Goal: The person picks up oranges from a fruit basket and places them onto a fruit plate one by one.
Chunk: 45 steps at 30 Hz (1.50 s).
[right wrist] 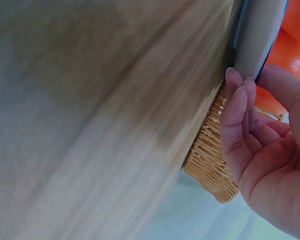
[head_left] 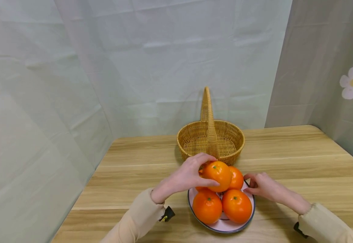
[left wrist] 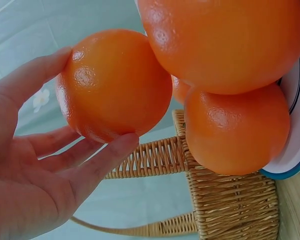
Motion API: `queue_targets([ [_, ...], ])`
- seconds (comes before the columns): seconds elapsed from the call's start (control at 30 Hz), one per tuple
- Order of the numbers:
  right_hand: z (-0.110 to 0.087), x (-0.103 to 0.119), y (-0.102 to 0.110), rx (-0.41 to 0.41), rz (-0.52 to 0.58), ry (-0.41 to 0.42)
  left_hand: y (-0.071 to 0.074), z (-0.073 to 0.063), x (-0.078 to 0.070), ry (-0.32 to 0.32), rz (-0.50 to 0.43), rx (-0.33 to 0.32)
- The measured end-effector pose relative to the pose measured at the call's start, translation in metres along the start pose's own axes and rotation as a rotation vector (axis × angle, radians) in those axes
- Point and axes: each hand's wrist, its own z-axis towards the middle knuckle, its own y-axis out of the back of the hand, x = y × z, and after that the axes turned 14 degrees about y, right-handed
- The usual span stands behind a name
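My left hand [head_left: 189, 172] grips an orange [head_left: 217, 176] between thumb and fingers, above the back of a plate. In the left wrist view, the fingers curl round one side of that held orange [left wrist: 115, 85]. The round plate [head_left: 225, 230] has a pale pink inside and a dark blue rim. Several other oranges rest in it; a front left one [head_left: 207, 206] and a front right one [head_left: 237, 206] show best, while those behind are partly hidden. At the plate's right edge my right hand [head_left: 266, 186] pinches the rim, thumb inside and fingers outside, as the right wrist view shows.
A woven wicker basket [head_left: 191, 137] with a tall arched handle [head_left: 207, 104] stands just behind the plate. Everything sits on a wood-grain table [head_left: 128, 192]. Pale curtains [head_left: 164, 67] hang behind and at the left; a grey one with flowers [head_left: 304, 74] hangs at the right.
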Motion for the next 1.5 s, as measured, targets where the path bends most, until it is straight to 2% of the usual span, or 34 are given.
queue_targets([
  [0.47, 0.0010, -0.0007, 0.0006, 0.008, -0.011, -0.006, -0.0030, 0.0016, 0.0008, 0.054, 0.011, 0.040],
  [0.7, 0.0012, -0.0010, 0.0006, 0.010, -0.011, -0.007, -0.0046, 0.0018, -0.0007, 0.056, -0.001, 0.057],
  [1.5, -0.0001, -0.0009, -0.0004, 0.008, -0.007, -0.018, -0.0098, 0.0053, -0.0007, 0.042, 0.059, 0.067],
])
